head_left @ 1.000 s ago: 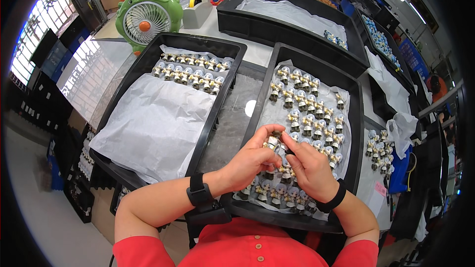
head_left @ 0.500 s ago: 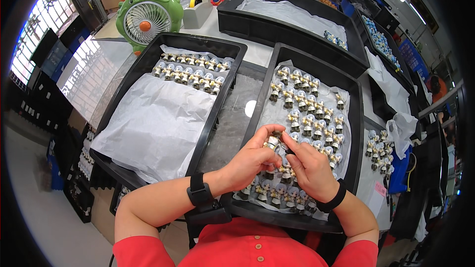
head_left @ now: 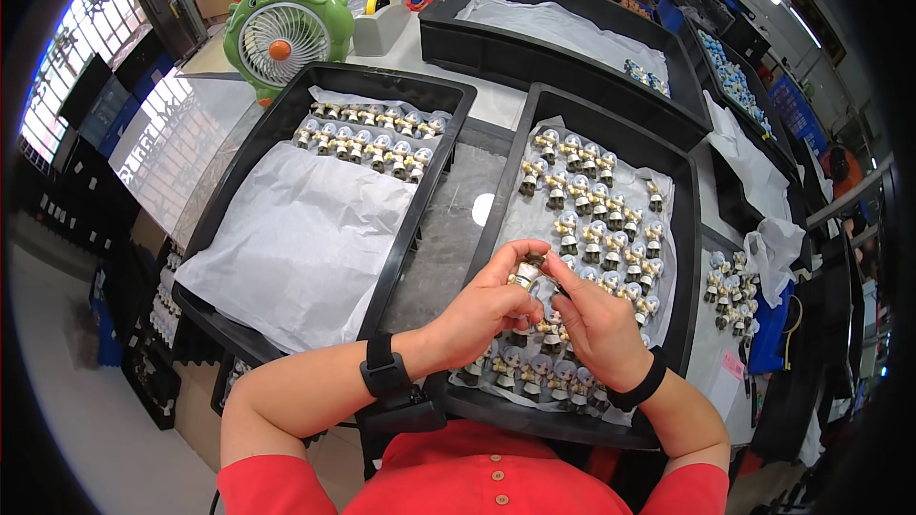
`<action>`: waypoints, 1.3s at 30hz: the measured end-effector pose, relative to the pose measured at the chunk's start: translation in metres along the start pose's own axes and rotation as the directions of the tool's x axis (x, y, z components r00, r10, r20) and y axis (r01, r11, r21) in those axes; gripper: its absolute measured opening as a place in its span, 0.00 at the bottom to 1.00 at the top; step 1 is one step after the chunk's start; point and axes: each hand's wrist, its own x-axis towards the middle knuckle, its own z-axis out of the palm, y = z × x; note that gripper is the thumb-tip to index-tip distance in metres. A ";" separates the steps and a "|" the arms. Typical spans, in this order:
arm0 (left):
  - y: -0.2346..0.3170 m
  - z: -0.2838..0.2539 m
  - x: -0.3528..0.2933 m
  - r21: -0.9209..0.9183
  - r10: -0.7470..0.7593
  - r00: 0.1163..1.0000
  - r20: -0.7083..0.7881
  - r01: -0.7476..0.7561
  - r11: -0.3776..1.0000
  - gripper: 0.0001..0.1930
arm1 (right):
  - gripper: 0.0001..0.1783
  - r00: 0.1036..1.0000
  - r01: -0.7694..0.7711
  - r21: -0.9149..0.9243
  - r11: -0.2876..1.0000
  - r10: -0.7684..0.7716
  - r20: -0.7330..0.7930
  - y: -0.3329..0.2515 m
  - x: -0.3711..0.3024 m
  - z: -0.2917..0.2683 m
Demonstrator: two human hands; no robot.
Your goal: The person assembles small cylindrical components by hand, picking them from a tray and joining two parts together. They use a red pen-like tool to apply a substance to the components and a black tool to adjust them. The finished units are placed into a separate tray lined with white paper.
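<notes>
1. Our left hand (head_left: 482,310) pinches a small figurine (head_left: 523,276) between thumb and fingers; our right hand (head_left: 596,322) closes on it from the other side, fingertips meeting at it.
2. We hold it just above the right black tray (head_left: 689,257), over rows of like figurines (head_left: 596,219) on white paper.
3. Beside it sits the left tray (head_left: 286,119), with a green fan (head_left: 283,27) beyond on the table (head_left: 496,100).

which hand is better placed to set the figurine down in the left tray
Left, probably. The left hand already pinches the figurine in its grip, and it lies on the side nearer the left tray. The right hand only touches the figurine with its fingertips, over the right tray.
</notes>
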 end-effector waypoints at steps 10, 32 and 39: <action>0.000 0.000 0.000 0.014 -0.009 1.000 -0.009 0.010 1.000 0.29 | 0.28 1.000 0.016 -0.039 0.999 -0.017 -0.008 0.000 0.000 0.000; 0.001 0.002 -0.001 0.020 -0.019 1.000 -0.012 0.020 1.000 0.29 | 0.28 1.000 -0.005 0.055 0.998 0.006 -0.003 0.000 0.000 0.001; 0.000 0.000 -0.001 0.002 -0.026 1.000 -0.004 0.026 1.000 0.29 | 0.28 1.000 -0.016 0.050 0.999 0.016 0.001 0.000 0.000 0.001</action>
